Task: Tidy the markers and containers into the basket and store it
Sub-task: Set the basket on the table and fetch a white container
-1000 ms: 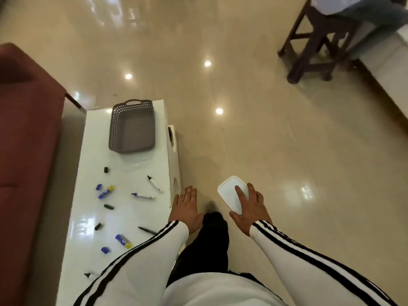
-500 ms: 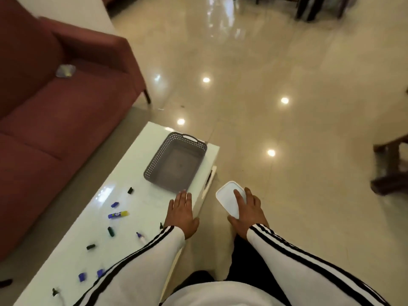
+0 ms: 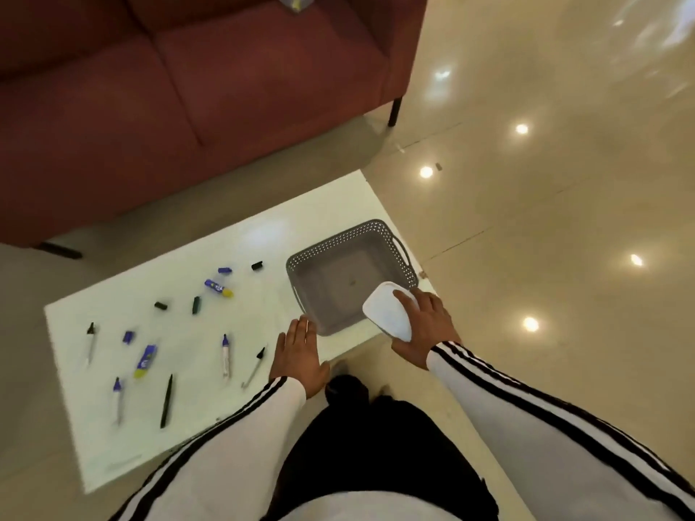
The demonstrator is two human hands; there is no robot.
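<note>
right grip [image 3: 425,325]: fingers and thumb curled round a white container [image 3: 387,314], held at the near right corner of the grey basket [image 3: 340,235]; contact with the rim not discernible.

left grip [image 3: 299,355]: flat, fingers straight and close together, holding nothing, at the near edge of the white worktop [image 3: 263,235]; fingertips just beside the near left corner of the basket.

basket: ahead of both grips, upright on the right end of the worktop.

left of the left grip, scattered flat on the worktop and apart from the basket: nearest, a black-tipped marker [image 3: 255,366] and a blue-capped marker [image 3: 225,355]; farther left, a black pen [image 3: 167,396] and a blue-and-yellow tube [image 3: 144,361].

ahead and left of the left grip: a second blue-and-yellow tube [image 3: 218,287], a loose blue cap [image 3: 225,270], a loose black cap [image 3: 257,265].

far ahead of both grips: dark red sofa [image 3: 188,88]. right of the right grip: glossy beige floor [image 3: 526,227].
</note>
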